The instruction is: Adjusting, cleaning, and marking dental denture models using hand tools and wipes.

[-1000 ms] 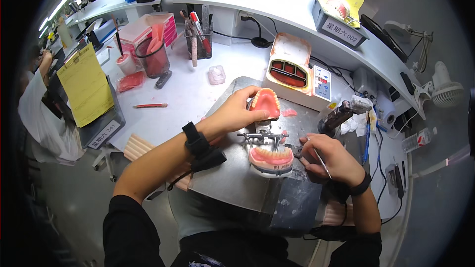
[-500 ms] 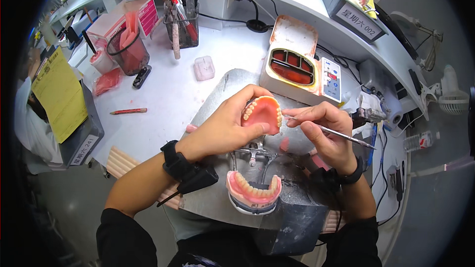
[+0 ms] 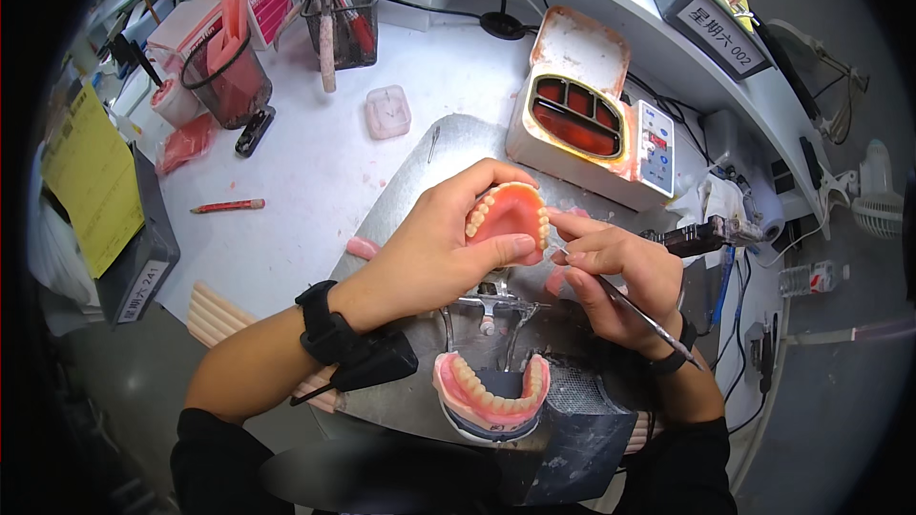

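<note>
My left hand (image 3: 447, 243) grips an upper denture (image 3: 509, 216) of pink wax with a row of white teeth, holding it up over the grey work mat (image 3: 420, 186). My right hand (image 3: 611, 277) holds a thin metal carving tool (image 3: 630, 305) like a pen, its tip at the denture's right edge. Below both hands a lower denture (image 3: 489, 397) sits on a metal articulator (image 3: 491, 310) close to my body.
A white wax heater (image 3: 582, 124) with red wax wells stands behind the hands. A dark cup (image 3: 224, 76) of pink wax sheets, a tool holder (image 3: 339, 14), a small clear box (image 3: 388, 112) and a red pencil (image 3: 227, 205) lie to the left. A yellow pad (image 3: 91, 181) is far left.
My left hand lifted the upper denture off the articulator and brought it closer. My right hand rose from beside the lower denture and set the tool against the upper denture's edge.
</note>
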The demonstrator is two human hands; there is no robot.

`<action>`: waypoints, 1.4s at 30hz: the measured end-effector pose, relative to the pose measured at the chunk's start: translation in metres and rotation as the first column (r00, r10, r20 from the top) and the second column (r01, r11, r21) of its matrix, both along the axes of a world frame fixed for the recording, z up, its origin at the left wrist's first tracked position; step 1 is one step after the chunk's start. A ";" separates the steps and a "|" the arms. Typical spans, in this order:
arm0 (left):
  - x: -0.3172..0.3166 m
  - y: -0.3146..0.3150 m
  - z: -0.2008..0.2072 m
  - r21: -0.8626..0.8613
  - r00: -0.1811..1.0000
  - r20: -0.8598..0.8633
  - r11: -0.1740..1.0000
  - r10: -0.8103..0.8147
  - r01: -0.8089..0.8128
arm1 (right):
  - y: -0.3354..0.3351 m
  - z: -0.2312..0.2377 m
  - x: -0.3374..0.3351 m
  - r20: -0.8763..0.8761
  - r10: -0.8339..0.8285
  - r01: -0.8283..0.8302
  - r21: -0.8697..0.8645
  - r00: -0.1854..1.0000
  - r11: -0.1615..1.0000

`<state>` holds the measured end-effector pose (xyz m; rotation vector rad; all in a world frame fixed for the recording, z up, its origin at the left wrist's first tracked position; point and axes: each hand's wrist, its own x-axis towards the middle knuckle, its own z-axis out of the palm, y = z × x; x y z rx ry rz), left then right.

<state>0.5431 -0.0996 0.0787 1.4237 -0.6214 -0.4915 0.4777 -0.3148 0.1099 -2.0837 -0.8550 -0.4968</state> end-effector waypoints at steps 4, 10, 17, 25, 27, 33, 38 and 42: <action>-0.001 0.000 0.002 0.024 1.000 0.012 1.000 0.002 -0.003 | 0.002 0.002 -0.003 0.049 -0.041 0.044 -0.076 0.998 0.996; -0.001 0.001 0.000 0.031 0.999 0.037 0.999 0.007 -0.008 | 0.004 0.006 -0.004 0.085 -0.031 0.042 -0.130 0.996 0.991; -0.002 0.001 0.002 0.045 0.998 0.066 0.999 0.012 -0.015 | 0.006 0.003 -0.002 0.211 -0.041 0.081 -0.182 0.977 0.980; -0.003 -0.001 0.001 0.026 1.000 0.025 1.000 0.013 -0.014 | 0.005 -0.001 -0.001 0.232 -0.052 0.095 -0.179 0.971 0.979; -0.004 -0.001 0.003 0.027 0.997 0.077 0.999 0.014 -0.017 | 0.003 0.000 0.001 0.238 -0.050 0.095 -0.181 0.970 0.979; -0.009 -0.001 0.002 0.029 0.987 0.155 0.999 0.034 -0.039 | -0.002 0.005 -0.002 0.115 -0.021 0.036 -0.131 0.993 0.991; -0.008 -0.001 0.001 0.050 0.992 0.124 0.998 0.029 -0.035 | -0.002 0.005 -0.007 0.079 -0.025 0.032 -0.090 0.997 0.995; -0.008 -0.001 -0.001 0.042 0.995 0.092 0.999 0.027 -0.031 | -0.001 0.008 -0.004 0.093 0.006 0.009 -0.155 0.996 0.988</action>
